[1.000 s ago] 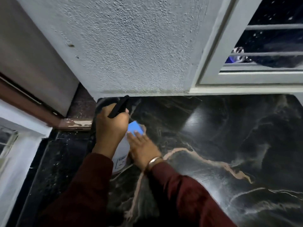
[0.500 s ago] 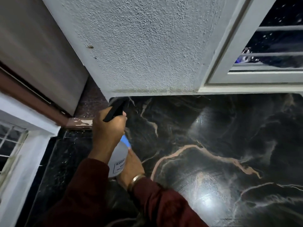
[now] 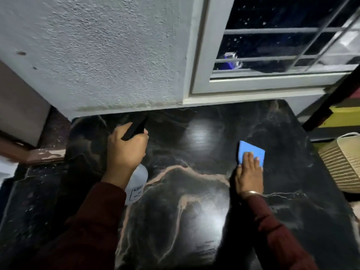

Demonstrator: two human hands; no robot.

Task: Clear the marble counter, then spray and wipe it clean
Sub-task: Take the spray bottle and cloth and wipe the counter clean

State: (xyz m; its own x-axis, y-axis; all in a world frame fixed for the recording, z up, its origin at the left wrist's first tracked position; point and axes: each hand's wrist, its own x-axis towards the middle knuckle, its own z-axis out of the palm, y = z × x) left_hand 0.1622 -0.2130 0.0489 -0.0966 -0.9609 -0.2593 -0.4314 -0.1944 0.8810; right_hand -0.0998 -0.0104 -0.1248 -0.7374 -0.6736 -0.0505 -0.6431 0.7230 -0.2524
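A left hand (image 3: pixel 126 152) clenches a spray bottle (image 3: pixel 136 184) by its neck — likely light, slick plastic — above the dark marble desk (image 3: pixel 194 221), while the right hand (image 3: pixel 249 174) presses flat on a soft blue cloth (image 3: pixel 251 151), not gripping it.

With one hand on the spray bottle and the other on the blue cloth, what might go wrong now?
1. The left hand holds the spray bottle with its black nozzle close to the textured wall, so spray may land on the wall instead of the marble counter.
2. The right hand presses the blue cloth flat near the counter's right side; a long wipe could push it off toward the woven basket.
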